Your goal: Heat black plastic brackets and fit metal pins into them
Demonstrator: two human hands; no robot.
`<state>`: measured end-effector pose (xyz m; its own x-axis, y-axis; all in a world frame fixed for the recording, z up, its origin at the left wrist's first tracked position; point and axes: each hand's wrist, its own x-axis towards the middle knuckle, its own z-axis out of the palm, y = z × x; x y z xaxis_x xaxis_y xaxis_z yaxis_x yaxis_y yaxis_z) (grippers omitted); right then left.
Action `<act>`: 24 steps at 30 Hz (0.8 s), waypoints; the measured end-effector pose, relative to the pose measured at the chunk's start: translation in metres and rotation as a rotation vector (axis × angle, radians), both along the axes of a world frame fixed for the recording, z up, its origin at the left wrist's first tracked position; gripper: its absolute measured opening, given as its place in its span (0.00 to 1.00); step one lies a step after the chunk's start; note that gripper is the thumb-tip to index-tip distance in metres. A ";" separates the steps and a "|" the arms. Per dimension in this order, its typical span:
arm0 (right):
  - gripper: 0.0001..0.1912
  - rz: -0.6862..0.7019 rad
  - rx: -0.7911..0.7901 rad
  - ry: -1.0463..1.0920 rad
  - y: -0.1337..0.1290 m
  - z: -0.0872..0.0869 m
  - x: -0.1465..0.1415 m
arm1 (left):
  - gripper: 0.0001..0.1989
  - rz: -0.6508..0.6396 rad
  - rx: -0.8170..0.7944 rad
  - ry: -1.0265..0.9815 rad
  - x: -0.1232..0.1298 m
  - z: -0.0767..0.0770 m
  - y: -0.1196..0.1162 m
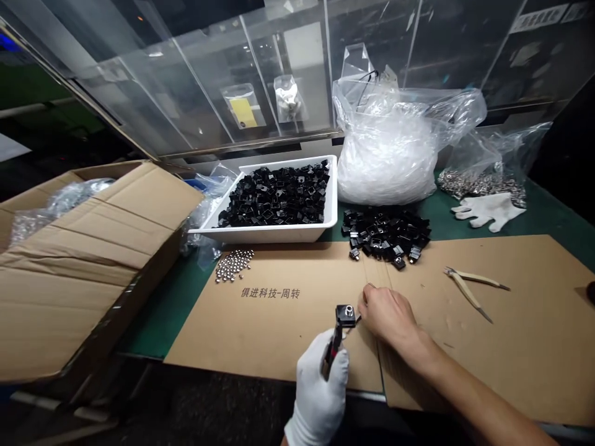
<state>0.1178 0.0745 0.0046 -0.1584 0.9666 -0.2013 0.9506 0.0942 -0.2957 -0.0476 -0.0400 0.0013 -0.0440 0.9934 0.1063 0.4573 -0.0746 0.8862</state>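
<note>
My left hand (320,387), in a white glove, is closed around a dark, narrow tool (333,350) with a red mark on it. At the top of this tool is a black square part (345,317) with a shiny metal ring standing on its upper face. My bare right hand (388,313) is just to the right of that part, with the fingers pinched together. Something thin and metallic pokes out past the fingers; most of it is hidden, so its kind is unclear. Both hands are above the cardboard sheet (279,334).
A white tray (260,235) holds many black parts. Beside it lie a loose pile of black parts (388,232) and small metal nuts (233,265). Pliers (469,288) rest at right. Behind are a plastic bag (385,148), a white glove (490,210) and, left, a cardboard box (93,248).
</note>
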 end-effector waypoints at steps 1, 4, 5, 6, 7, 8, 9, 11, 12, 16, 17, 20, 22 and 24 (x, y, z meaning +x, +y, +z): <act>0.08 -0.005 -0.006 0.000 0.001 0.000 -0.001 | 0.15 0.003 -0.005 0.003 -0.001 -0.002 -0.001; 0.08 -0.026 -0.006 0.048 0.000 -0.001 -0.005 | 0.14 -0.006 -0.009 0.007 -0.002 -0.005 -0.001; 0.09 -0.032 -0.001 0.082 -0.001 -0.001 -0.005 | 0.14 -0.015 -0.011 0.004 -0.002 -0.005 0.000; 0.09 -0.033 0.007 0.125 -0.002 -0.002 -0.005 | 0.14 -0.024 -0.015 -0.004 -0.002 -0.005 0.001; 0.09 -0.033 0.018 0.175 -0.004 -0.003 -0.002 | 0.14 -0.034 -0.021 -0.013 -0.002 -0.004 0.002; 0.08 -0.033 0.032 0.230 -0.005 -0.004 0.002 | 0.14 -0.045 -0.027 -0.021 -0.001 -0.004 0.003; 0.08 -0.034 0.047 0.288 -0.007 -0.005 0.009 | 0.14 -0.056 -0.032 -0.027 -0.001 -0.003 0.004; 0.08 -0.046 0.074 0.405 -0.014 -0.006 0.029 | 0.14 -0.078 -0.041 -0.029 0.000 -0.001 0.007; 0.09 -0.061 0.087 0.459 -0.018 -0.006 0.041 | 0.14 -0.091 -0.047 -0.026 0.000 -0.001 0.008; 0.17 -0.160 0.125 0.614 -0.044 0.004 0.090 | 0.13 -0.165 -0.080 0.002 0.005 0.002 0.013; 0.17 -0.181 0.145 0.651 -0.052 0.008 0.099 | 0.13 -0.182 -0.083 0.016 0.007 0.002 0.014; 0.13 -0.179 0.281 0.766 -0.073 0.020 0.116 | 0.11 -0.216 -0.073 0.090 0.013 0.001 0.018; 0.13 -0.129 0.371 0.814 -0.082 0.026 0.120 | 0.11 -0.236 -0.063 0.142 0.018 -0.001 0.021; 0.16 -0.088 0.406 0.842 -0.087 0.031 0.120 | 0.11 -0.252 -0.057 0.174 0.022 -0.001 0.023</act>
